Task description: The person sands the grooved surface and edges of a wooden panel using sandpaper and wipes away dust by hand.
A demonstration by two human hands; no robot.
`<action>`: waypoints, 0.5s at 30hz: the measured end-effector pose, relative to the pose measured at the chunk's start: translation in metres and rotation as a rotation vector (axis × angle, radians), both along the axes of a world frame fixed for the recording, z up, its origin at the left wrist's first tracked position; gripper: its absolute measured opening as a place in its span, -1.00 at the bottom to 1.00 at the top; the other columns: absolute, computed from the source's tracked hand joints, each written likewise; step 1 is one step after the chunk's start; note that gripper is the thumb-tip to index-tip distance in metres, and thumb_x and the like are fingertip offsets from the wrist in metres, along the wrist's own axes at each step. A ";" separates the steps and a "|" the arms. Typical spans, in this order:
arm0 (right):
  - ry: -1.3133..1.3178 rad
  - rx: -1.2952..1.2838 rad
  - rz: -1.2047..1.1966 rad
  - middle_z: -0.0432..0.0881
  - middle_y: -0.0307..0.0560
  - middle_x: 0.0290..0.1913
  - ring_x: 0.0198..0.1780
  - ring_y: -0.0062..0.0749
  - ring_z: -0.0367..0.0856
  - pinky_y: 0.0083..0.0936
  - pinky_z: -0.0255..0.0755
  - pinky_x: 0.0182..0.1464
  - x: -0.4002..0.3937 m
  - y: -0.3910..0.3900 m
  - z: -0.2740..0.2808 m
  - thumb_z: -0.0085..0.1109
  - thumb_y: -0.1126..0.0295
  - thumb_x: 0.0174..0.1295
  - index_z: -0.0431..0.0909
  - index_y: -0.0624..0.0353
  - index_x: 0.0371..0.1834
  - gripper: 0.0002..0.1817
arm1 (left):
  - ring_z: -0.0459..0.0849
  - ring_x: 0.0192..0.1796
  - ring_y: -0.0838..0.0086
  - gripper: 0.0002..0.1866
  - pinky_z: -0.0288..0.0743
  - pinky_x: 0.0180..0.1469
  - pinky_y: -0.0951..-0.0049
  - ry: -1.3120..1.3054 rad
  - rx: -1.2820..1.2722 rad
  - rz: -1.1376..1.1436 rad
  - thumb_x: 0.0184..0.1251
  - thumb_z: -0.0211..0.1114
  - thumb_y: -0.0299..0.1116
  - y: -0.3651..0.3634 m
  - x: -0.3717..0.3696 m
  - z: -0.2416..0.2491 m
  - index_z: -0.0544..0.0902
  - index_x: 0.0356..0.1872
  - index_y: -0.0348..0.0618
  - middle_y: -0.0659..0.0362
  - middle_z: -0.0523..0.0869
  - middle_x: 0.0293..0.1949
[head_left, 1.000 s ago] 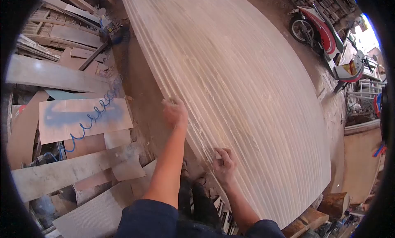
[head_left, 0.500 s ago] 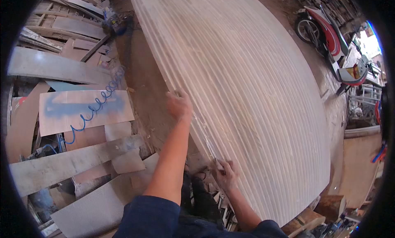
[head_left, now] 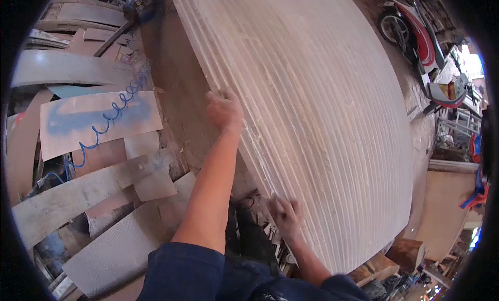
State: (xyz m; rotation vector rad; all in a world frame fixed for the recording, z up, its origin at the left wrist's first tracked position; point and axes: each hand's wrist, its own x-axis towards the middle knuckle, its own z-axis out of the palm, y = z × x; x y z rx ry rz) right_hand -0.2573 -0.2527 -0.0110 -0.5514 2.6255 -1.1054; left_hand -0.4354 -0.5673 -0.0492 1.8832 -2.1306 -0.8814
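Note:
A large, pale, dusty panel (head_left: 322,119) with long parallel ribs stretches from under my hands to the far end. My left hand (head_left: 225,111) is closed at the panel's left edge, its fingers curled and partly hidden. Nearer to my body, my right hand (head_left: 287,218) is closed with bent fingers against the ribs by the same edge. What either hand grips, I cannot tell. Between the two hands, whitish dust lies along the grooves.
At left lie boards and sheets, among them a blue-stained panel (head_left: 101,125) with a coiled blue hose (head_left: 112,116) across it. A red and white motorcycle (head_left: 418,38) stands at upper right. Wooden blocks (head_left: 375,267) lie by the panel's near right corner.
The view has shifted slightly, so the boards at left sit higher. My left hand appears further up the picture, still at the edge; my right hand has shifted slightly and remains closed.

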 end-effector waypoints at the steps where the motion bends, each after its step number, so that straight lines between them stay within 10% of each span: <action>1: 0.000 0.002 0.011 0.60 -0.01 -0.15 -0.11 -0.07 0.57 -0.18 0.44 0.01 0.008 0.009 -0.001 0.41 0.57 0.08 0.71 0.03 0.10 -0.55 | 0.75 -0.04 -0.26 -0.45 0.63 0.03 -0.15 0.000 0.002 0.011 0.50 0.02 0.01 -0.001 -0.001 0.005 0.47 0.12 -0.36 -0.33 0.76 -0.13; 9: 0.250 -0.070 -0.031 0.53 -0.01 -0.24 -0.12 -0.03 0.51 -0.16 0.35 0.06 -0.092 -0.145 -0.015 0.44 0.46 0.05 0.70 0.05 0.05 -0.58 | 0.75 0.01 -0.24 -0.35 0.62 0.10 -0.14 0.044 -0.010 -0.015 0.52 0.00 -0.04 0.005 0.000 0.012 0.40 0.32 -0.49 -0.34 0.75 -0.08; 15: 0.126 0.027 -0.114 0.58 0.01 -0.21 -0.10 0.00 0.53 -0.14 0.40 -0.04 -0.003 -0.029 -0.005 0.50 0.46 0.03 0.75 0.07 0.00 -0.61 | 0.71 0.16 -0.15 -0.34 0.63 0.17 -0.04 0.085 -0.041 0.005 0.55 -0.02 -0.04 -0.004 0.000 -0.014 0.35 0.42 -0.41 -0.32 0.68 0.13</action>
